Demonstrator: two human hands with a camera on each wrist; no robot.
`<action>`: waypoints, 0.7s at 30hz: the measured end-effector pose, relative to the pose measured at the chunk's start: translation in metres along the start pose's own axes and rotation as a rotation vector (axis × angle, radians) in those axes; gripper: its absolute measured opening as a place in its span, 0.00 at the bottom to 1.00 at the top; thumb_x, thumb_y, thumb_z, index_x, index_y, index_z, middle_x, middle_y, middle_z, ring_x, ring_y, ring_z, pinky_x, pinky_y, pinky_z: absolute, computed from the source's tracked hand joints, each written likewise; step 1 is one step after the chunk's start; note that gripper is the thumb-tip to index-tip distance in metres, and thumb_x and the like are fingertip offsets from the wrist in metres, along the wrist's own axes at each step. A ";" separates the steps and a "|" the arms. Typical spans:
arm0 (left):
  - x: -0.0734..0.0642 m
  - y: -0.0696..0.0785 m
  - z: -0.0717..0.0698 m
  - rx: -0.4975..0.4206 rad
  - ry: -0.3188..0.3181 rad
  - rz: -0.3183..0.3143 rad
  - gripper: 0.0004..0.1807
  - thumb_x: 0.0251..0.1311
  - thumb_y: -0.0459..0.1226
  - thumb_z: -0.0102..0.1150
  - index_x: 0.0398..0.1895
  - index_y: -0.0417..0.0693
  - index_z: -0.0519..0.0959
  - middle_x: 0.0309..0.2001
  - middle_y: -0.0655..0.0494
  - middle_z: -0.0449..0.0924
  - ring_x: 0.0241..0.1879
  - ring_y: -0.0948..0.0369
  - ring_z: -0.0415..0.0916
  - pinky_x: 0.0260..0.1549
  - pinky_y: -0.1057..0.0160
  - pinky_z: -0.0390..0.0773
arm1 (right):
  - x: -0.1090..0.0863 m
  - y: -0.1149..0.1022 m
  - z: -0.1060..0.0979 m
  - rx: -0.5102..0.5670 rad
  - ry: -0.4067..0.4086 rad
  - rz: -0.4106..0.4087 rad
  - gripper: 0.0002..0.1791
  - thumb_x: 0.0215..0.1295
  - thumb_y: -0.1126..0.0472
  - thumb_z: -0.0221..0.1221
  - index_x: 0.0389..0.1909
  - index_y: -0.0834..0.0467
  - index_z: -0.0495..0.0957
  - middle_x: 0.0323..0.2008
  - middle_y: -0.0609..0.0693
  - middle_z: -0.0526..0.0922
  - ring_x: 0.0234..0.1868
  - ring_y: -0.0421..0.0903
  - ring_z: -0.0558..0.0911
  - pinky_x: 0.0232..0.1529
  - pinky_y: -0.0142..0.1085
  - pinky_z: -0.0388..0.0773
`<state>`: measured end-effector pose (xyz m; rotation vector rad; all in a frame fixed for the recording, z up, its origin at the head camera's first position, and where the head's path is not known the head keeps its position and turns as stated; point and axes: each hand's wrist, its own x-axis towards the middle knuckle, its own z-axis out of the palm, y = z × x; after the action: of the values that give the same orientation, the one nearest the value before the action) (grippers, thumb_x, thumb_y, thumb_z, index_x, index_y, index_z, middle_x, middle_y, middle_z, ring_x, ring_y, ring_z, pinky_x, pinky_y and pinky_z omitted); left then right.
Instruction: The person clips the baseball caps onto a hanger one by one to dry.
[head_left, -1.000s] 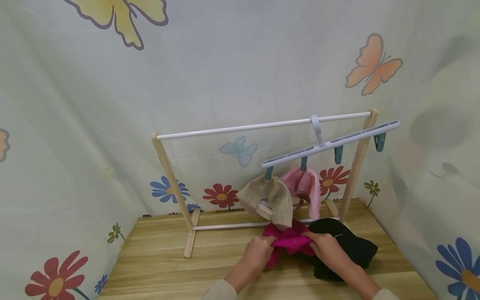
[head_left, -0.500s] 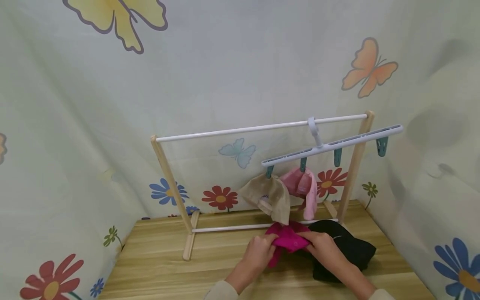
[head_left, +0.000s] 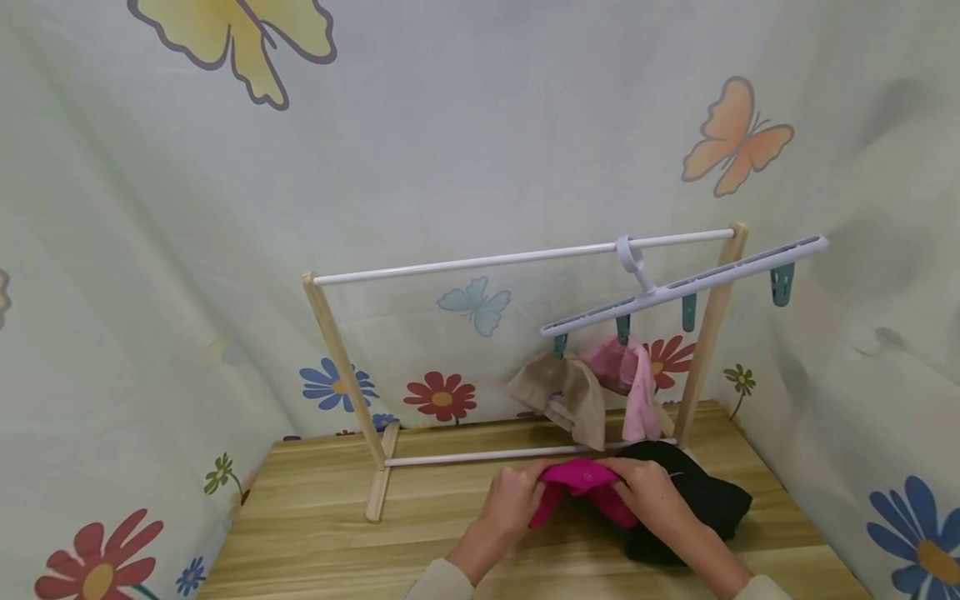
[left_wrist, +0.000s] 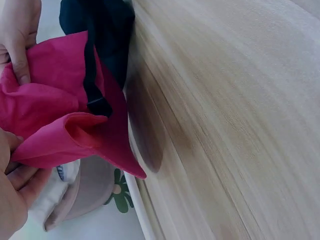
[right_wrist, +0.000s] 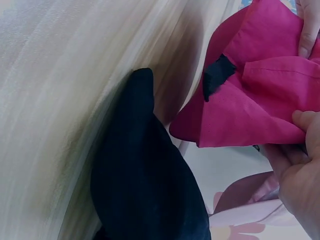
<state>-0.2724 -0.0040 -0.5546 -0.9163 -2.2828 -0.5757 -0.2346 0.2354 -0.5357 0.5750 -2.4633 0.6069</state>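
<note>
A bright magenta cap is stretched between both hands just above the wooden table. The left hand pinches its left side, and the right hand pinches the opposite side. In the left wrist view a black strap with a buckle crosses the magenta cloth. Beside the right hand lies a black cap on the table. Behind the hands, a beige cap and a pink cap hang from green clips on a white clip hanger.
A rack with wooden posts and a white top rod stands at the table's back, the hanger hooked on it at a slant. Two more green clips hold nothing. Patterned curtain walls enclose the wooden table at the back and sides.
The hands have bunched the magenta cap, its upper edge now raised between them. On the rod, the hanger has swung, carrying the beige and pink caps to the right.
</note>
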 end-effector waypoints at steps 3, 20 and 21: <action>0.001 0.000 -0.001 -0.005 0.010 0.011 0.13 0.56 0.31 0.70 0.45 0.50 0.86 0.33 0.59 0.89 0.30 0.65 0.85 0.27 0.70 0.82 | 0.002 0.000 -0.001 -0.003 -0.008 0.014 0.22 0.49 0.79 0.69 0.45 0.57 0.88 0.41 0.51 0.90 0.42 0.47 0.88 0.40 0.42 0.86; 0.013 -0.001 -0.013 -0.049 0.009 0.013 0.16 0.55 0.26 0.69 0.47 0.45 0.86 0.43 0.54 0.89 0.43 0.61 0.86 0.43 0.67 0.84 | 0.010 -0.005 -0.008 -0.029 0.061 -0.031 0.21 0.49 0.76 0.71 0.44 0.56 0.88 0.39 0.50 0.90 0.40 0.48 0.89 0.39 0.44 0.86; 0.014 -0.001 -0.014 -0.052 0.014 0.011 0.16 0.55 0.26 0.70 0.47 0.45 0.85 0.43 0.53 0.89 0.43 0.61 0.87 0.43 0.67 0.84 | 0.010 -0.005 -0.009 -0.025 0.056 -0.026 0.21 0.50 0.76 0.71 0.45 0.56 0.88 0.39 0.51 0.90 0.40 0.48 0.89 0.39 0.44 0.86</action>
<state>-0.2757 -0.0059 -0.5356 -0.9464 -2.2585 -0.6380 -0.2365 0.2332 -0.5215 0.5718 -2.4036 0.5730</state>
